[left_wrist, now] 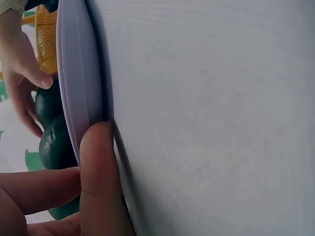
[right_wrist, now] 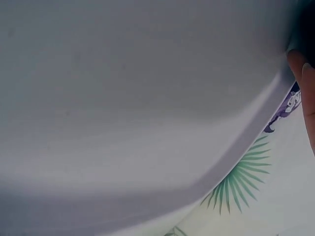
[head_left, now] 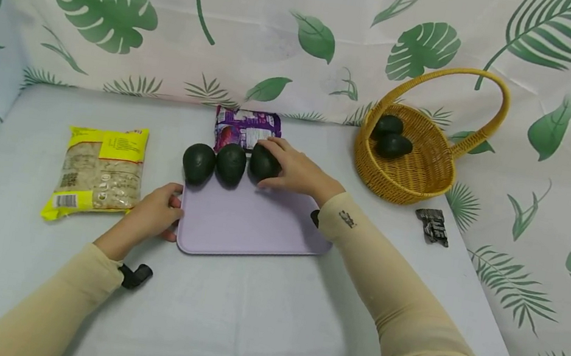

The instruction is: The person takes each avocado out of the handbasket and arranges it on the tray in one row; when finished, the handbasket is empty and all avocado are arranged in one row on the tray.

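Observation:
A light purple tray (head_left: 251, 222) lies on the table with two dark green avocados (head_left: 198, 164) side by side at its far left. To their right, my right hand (head_left: 294, 170) holds a third avocado (head_left: 265, 163) at the tray's far side, fingers and thumb curved around it. In the right wrist view only some fingers (right_wrist: 307, 93) show at the right edge. My left hand (head_left: 158, 211) pinches the tray's left rim; in the left wrist view a fingertip (left_wrist: 96, 147) presses the rim's outer wall.
A yellow wicker basket (head_left: 400, 186) with two avocados (head_left: 394, 146) stands at the back right, near a small black packet (head_left: 432, 226). Behind the tray lies a purple package (head_left: 249, 126). On the left is a yellow bag (head_left: 103, 172) with pale contents.

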Action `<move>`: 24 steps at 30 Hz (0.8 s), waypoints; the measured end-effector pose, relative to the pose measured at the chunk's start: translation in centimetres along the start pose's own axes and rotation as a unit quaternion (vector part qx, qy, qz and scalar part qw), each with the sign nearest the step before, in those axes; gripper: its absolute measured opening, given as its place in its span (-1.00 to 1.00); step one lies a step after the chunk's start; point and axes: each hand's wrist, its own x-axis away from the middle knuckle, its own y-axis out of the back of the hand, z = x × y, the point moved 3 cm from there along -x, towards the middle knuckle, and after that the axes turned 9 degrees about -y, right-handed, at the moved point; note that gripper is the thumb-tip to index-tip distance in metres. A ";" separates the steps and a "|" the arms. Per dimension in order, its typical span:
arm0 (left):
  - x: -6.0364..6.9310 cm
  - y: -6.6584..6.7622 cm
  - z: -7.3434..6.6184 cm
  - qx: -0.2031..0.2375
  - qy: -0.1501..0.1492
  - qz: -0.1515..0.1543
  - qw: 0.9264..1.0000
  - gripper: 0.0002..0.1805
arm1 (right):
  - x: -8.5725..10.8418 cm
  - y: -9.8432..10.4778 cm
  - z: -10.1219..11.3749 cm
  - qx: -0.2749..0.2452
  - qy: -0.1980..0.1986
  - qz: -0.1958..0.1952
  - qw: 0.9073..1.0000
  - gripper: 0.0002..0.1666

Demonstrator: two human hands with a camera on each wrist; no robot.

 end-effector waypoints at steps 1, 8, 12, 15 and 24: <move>0.0 0.0 0.0 0.000 0.000 0.000 1.000 -0.36 | 0.0 0.0 0.0 -0.002 0.001 -0.002 1.000 0.15; 0.0 0.0 0.0 -0.007 0.001 0.001 1.000 -0.36 | 0.3 0.1 -0.4 -0.009 -0.002 -0.003 1.000 0.15; 0.0 -0.1 0.0 -0.009 0.004 0.001 1.000 -0.35 | 0.4 0.1 -0.6 -0.004 -0.011 -0.007 1.000 0.12; 0.0 -0.1 0.0 -0.008 0.005 0.001 1.000 -0.35 | 0.4 0.0 -0.4 -0.008 -0.014 -0.005 1.000 0.09; 0.0 0.0 -0.1 -0.009 0.000 0.001 1.000 -0.36 | 0.1 -0.4 0.1 -0.025 -0.031 0.006 0.999 0.10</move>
